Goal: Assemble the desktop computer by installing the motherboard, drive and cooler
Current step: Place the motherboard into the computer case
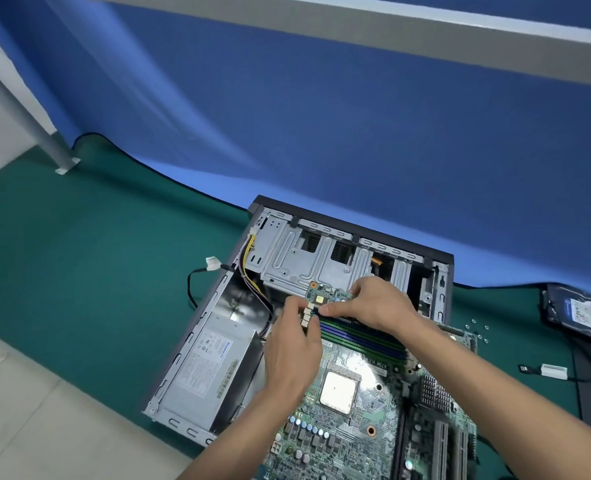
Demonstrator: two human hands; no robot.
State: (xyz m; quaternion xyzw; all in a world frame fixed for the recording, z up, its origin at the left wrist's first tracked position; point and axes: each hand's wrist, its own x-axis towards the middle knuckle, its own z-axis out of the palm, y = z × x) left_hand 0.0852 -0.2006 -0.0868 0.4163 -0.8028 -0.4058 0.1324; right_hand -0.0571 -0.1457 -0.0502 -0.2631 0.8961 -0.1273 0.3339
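A: Entry, motherboard stage. Nearest the camera, at 6 o'clock, the motherboard (356,410) fills the lower middle of the view, green board face up, its near end running out of the bottom of the view. CPU socket (339,393) with a pale square chip sits mid-board; a finned heatsink (436,389) lies at 3 o'clock of it.

B: Seated in the case (322,271) yet?

A: Judgement only: not fully. It looks tilted, far edge inside the open chassis. No cooler is on the socket.

B: Hands?

A: Both at the board's far end, at 12 o'clock of the socket. Left hand (294,344) has fingers curled at the white latches of the memory slots (360,336), seemingly pinching there. Right hand (373,306) lies over the far edge, thumb and forefinger pressed together near the same latches; whether it grips the board or a module, cannot tell.

B: Next move?

A: Likely the board needs lowering flat, lined up with the standoffs, cables kept out from under.

B: Farther out?

A: Power supply (207,362) at 9 o'clock in the case; yellow wires (249,261) at 11. Drive cage (308,254) at 12, empty-looking. The drive (585,313) rests on the green mat (79,254) at 3 o'clock, well apart, loose screws (477,329) between it and the case.
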